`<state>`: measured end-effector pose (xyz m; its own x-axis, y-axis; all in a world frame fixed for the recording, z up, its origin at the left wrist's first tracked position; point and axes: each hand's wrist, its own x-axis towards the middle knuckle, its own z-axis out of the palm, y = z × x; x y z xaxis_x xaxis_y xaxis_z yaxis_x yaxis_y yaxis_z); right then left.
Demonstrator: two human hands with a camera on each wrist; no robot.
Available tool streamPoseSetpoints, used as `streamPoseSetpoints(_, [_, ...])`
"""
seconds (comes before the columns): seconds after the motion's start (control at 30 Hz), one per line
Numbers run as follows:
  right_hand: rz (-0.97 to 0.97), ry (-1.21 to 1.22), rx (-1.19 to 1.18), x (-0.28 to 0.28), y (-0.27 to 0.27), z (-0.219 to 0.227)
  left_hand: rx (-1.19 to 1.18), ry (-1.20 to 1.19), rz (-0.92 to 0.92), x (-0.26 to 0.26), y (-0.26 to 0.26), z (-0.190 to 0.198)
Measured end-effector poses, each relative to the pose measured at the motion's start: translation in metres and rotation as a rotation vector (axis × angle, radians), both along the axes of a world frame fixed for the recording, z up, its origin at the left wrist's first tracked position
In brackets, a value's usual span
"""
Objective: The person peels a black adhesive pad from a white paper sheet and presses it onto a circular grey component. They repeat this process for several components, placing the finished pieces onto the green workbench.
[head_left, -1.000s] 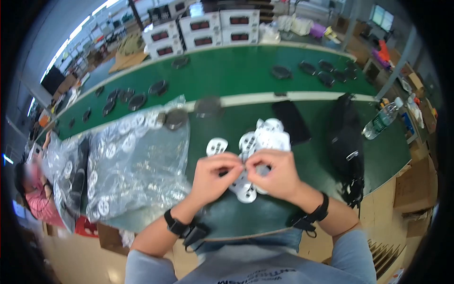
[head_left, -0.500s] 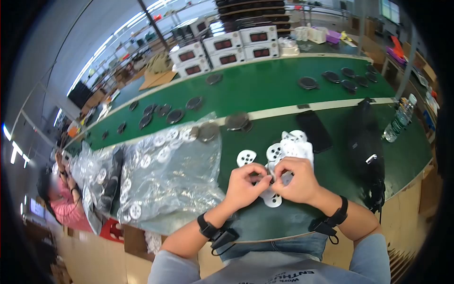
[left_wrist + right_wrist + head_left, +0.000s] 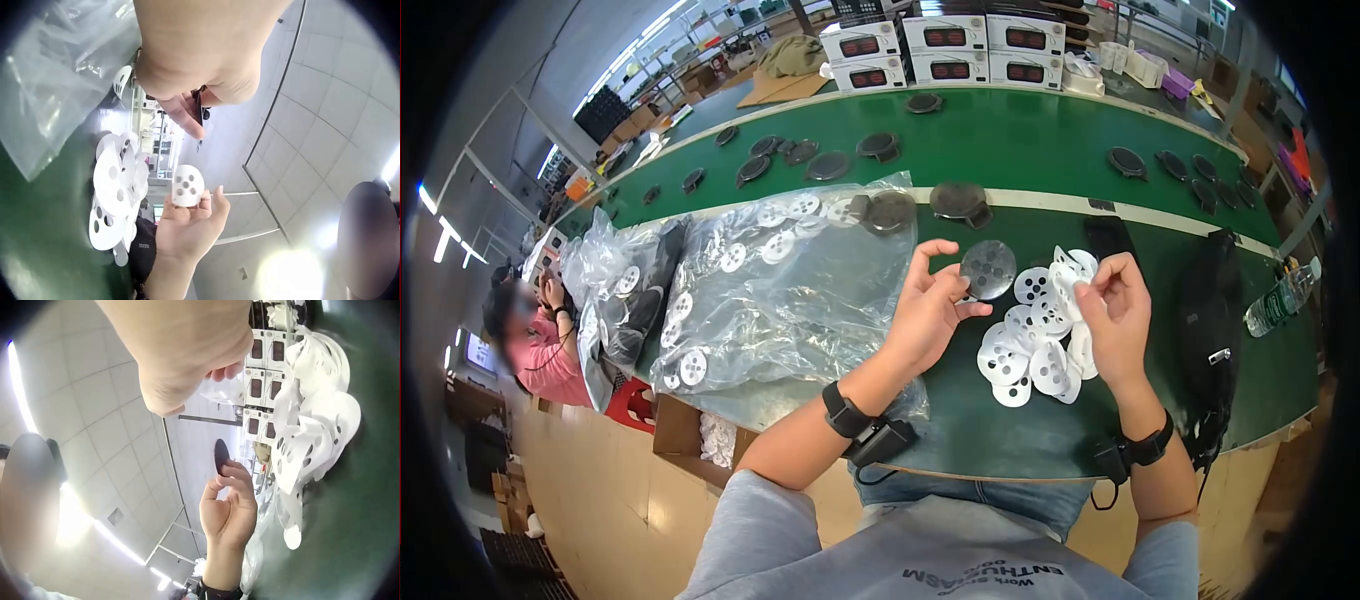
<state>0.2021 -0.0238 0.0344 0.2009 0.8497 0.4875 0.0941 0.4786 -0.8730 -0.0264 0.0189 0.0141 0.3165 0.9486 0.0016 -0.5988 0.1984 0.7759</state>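
My left hand (image 3: 930,312) pinches a thin dark grey round disc (image 3: 988,269) at its edge, raised above the table; faint hole shapes show in it. In the right wrist view the same disc (image 3: 221,456) appears nearly edge-on and black. My right hand (image 3: 1120,325) pinches a white round disc (image 3: 187,185) with several holes, best seen in the left wrist view. Between and below the hands lies a loose pile of white perforated discs (image 3: 1005,358) on the green table. The two hands are apart.
A clear plastic bag (image 3: 800,290) with white discs spreads at the left. Dark round parts (image 3: 960,202) lie around the table's back strip. To the right are a black phone (image 3: 1108,236), a black bag (image 3: 1208,320) and a water bottle (image 3: 1284,298). Another person (image 3: 540,335) sits far left.
The hands were together over the pile and have drawn apart, left hand leftward with the dark disc, right hand rightward with the white disc. The head view has shifted too.
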Motion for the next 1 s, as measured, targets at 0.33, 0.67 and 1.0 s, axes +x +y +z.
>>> streamPoseSetpoints(0.33, [0.053,-0.584,0.217,-0.024,-0.014,0.005,0.010,0.096,-0.345,0.013,-0.011,-0.012])
streamPoseSetpoints(0.67, [0.129,-0.362,0.134,-0.013,-0.010,-0.009,0.084,0.317,-0.470,0.008,-0.009,-0.003])
streamPoseSetpoints(1.0, [0.808,0.613,-0.173,0.003,0.000,-0.010,0.753,1.055,-0.122,-0.053,0.018,0.095])
